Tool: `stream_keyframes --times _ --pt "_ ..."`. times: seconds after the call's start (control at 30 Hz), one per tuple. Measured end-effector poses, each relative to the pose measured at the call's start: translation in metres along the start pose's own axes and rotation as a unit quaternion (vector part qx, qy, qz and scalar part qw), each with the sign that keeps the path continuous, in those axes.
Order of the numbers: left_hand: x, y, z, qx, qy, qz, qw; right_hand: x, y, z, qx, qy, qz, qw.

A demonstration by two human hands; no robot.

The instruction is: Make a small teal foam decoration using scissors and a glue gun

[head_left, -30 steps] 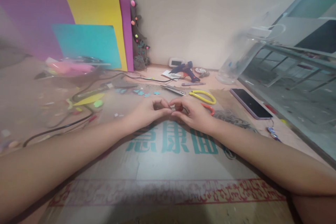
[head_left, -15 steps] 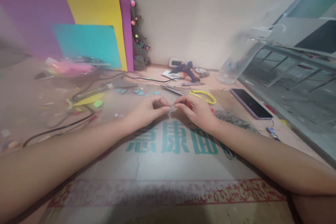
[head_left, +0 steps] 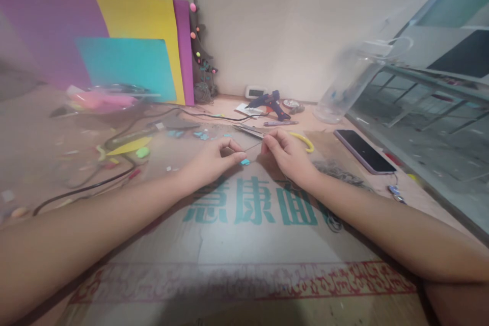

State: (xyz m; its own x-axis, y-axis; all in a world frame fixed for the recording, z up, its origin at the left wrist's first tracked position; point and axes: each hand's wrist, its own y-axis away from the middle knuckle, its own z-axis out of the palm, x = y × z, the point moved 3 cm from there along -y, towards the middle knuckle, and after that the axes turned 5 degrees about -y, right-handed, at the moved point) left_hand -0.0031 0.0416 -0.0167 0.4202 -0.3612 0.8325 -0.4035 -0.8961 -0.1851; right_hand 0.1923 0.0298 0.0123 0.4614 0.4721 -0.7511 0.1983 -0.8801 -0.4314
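My left hand (head_left: 219, 160) pinches one end of a thin grey cord (head_left: 253, 147) between thumb and fingertips. The cord runs a short way across to my right hand (head_left: 284, 152), whose thumb and fingers are closed on it too. A small blue cut-out piece (head_left: 245, 162) is just below my left fingertips; whether it hangs from the cord or lies on the board I cannot tell. Yellow-handled scissors (head_left: 303, 140) lie behind my right hand, which covers part of them. A loose heap of grey cord (head_left: 338, 173) is beside my right wrist.
A printed cardboard sheet (head_left: 244, 244) covers the table. Farther back are a glue gun (head_left: 272, 104), a pen (head_left: 280, 123) and blue scraps (head_left: 202, 135). To the right are a phone (head_left: 364, 152) and a clear jug (head_left: 346, 81). A black cable (head_left: 91, 187) crosses the left; coloured sheets (head_left: 130, 69) lean behind.
My right hand has moved right and slightly up, away from my left, so a longer stretch of cord shows. More of the blue piece is visible. My left hand has barely moved.
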Motion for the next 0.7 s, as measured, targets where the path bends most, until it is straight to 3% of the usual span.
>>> stream_keyframes --times 0.17,0.4,0.7 --pt "0.001 0.001 0.0 -0.003 -0.005 0.0 1.0 0.0 -0.001 0.0 0.002 -0.027 -0.011 1.0" --pt "0.001 0.001 0.0 -0.007 -0.002 -0.017 1.0 0.005 -0.003 -0.007 0.089 -0.078 -0.013 0.993" --pt "0.006 0.001 -0.001 -0.005 0.006 0.003 1.0 0.001 0.005 0.005 -0.032 -0.018 -0.082 0.996"
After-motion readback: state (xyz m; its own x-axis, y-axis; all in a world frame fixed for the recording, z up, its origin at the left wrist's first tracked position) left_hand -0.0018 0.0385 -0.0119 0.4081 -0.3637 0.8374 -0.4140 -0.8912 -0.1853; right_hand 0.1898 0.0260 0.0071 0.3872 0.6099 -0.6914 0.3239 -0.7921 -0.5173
